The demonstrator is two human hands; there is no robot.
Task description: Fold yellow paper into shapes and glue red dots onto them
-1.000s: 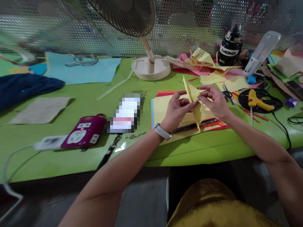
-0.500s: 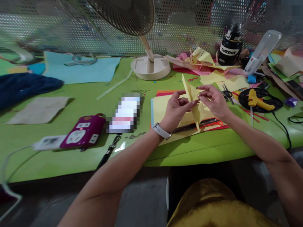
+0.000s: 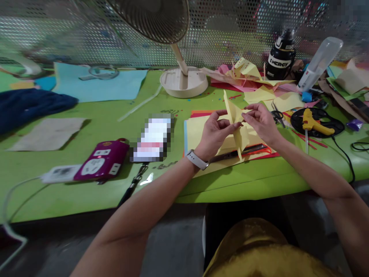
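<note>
A folded piece of yellow paper (image 3: 238, 140) is held up between my two hands, its pointed flaps standing out upward and downward. My left hand (image 3: 216, 129), with a pale watch on the wrist, pinches it from the left side. On the other side, the fingertips of my right hand (image 3: 258, 120) are closed on its right edge. Below lies a stack of coloured paper sheets (image 3: 196, 134), yellow on top. An orange and black utility knife (image 3: 256, 149) rests on the stack, partly behind the folded paper.
Right of the stack are scissors (image 3: 277, 114) and a yellow glue gun (image 3: 317, 125) on a black tray. Paper scraps (image 3: 259, 94), a black bottle (image 3: 281, 57) and a fan base (image 3: 184, 86) stand behind. Left are a phone (image 3: 152, 138) and a purple power bank (image 3: 102, 159).
The folded paper has tilted slightly, its upper tip shifting a little to the right. My right hand's fingers have moved slightly along its right side. Everything else stays put.
</note>
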